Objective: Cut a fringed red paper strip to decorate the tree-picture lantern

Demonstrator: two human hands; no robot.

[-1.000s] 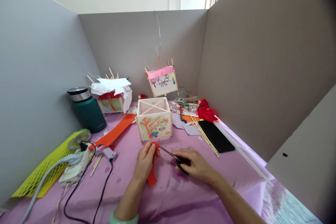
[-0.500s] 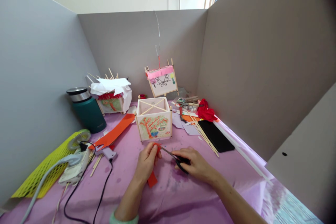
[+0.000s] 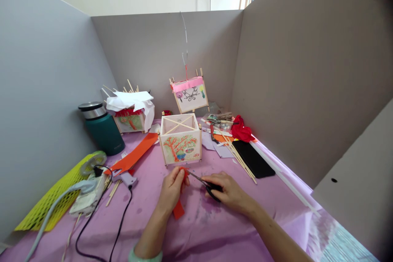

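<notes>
Between the thumb and fingers of my left hand (image 3: 172, 188) is an orange paper strip (image 3: 178, 210); one end hangs below the hand, the other shows at the fingertips. My right hand (image 3: 227, 191) is closed around the black handles of a pair of scissors (image 3: 214, 188). Their blades point left and reach the strip's upper end by my left fingertips. Just beyond both hands stands a box-shaped lantern (image 3: 181, 147) of sticks and white panels, with a coloured tree drawing in front and crossed sticks across its open top.
A second lantern (image 3: 190, 95) hangs from a wire behind. Left are a teal bottle (image 3: 104, 133), a larger orange sheet (image 3: 138, 155), a glue gun (image 3: 125, 179) and a power strip (image 3: 87, 196) with trailing cables. A black phone (image 3: 253, 159) and thin sticks (image 3: 241, 159) lie right.
Almost nothing differs. Both hands, the scissors and the orange strip keep nearly the same places; the whole view has shifted very slightly.
</notes>
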